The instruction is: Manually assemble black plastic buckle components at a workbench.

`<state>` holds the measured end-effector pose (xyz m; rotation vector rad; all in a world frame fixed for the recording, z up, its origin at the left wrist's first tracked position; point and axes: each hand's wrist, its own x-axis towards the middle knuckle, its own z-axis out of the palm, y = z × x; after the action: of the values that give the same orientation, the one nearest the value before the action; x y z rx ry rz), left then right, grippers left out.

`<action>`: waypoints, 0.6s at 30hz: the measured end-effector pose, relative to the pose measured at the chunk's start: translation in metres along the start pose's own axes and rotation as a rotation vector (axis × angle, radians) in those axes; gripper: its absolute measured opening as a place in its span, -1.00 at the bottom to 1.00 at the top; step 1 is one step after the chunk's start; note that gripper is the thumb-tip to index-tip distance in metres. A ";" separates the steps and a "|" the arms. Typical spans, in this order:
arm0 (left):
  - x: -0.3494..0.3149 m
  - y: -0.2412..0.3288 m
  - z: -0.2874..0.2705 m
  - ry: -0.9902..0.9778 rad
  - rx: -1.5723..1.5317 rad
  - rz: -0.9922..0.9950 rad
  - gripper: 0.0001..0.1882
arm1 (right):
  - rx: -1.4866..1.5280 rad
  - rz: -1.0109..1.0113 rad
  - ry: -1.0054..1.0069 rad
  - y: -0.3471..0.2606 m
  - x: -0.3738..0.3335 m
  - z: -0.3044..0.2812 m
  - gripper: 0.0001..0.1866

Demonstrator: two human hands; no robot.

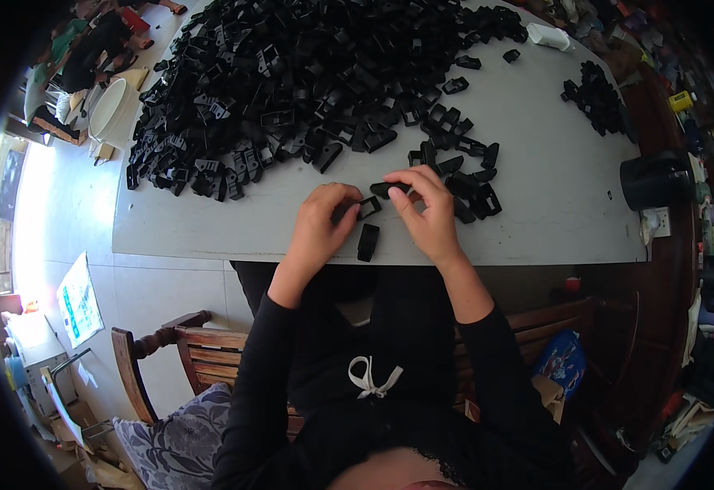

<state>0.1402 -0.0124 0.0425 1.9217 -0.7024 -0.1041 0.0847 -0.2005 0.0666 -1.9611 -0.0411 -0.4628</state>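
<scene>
- Right hand (427,214): thumb and fingertips pinched shut on a slim black plastic strip piece (390,189), held just above the table. Other fingers curled in over it.
- Left hand (322,222): fingers curled closed around a small black plastic frame piece (367,207), which pokes out toward the right hand. The two pieces sit just beside each other between the hands; cannot tell whether they touch.
- A single black clip (367,242) lies flat on the table just below the hands, near the front edge, untouched.
- Small cluster of black parts (463,184) directly behind and to the right of the right hand, some touching its fingers' far side.
- Grey table (536,220) carries everything; both forearms in black sleeves come up from the lower edge.
- Large heap of black plastic parts (291,90) fills the far left and middle of the table, spilling toward the hands.
- Smaller separate pile of black parts (598,100) at the far right, well apart from the main heap.
- White oblong object (549,35) at the far edge, near the heap's right end.
- Black cylindrical container (656,180) stands off the table's right edge.
- Wooden chair (185,351) with a patterned cushion lower left, on the tiled floor.
- White bowl (109,106) off the table's left side.
</scene>
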 end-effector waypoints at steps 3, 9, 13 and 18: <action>0.000 0.004 -0.005 -0.017 0.037 0.086 -0.62 | 0.086 0.000 0.015 0.005 -0.008 0.009 -0.78; -0.002 0.005 -0.005 -0.031 -0.004 0.094 -0.43 | -0.127 -0.243 -0.066 0.011 -0.010 0.009 -0.71; -0.004 0.001 -0.006 -0.042 -0.083 0.054 -0.42 | -0.172 -0.318 -0.051 0.011 -0.010 0.014 -0.72; -0.005 0.004 -0.006 -0.047 -0.066 0.059 -0.44 | -0.333 -0.446 -0.095 0.010 -0.016 0.016 -0.73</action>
<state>0.1368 -0.0064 0.0479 1.8388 -0.7769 -0.1344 0.0774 -0.1882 0.0465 -2.3055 -0.4987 -0.7001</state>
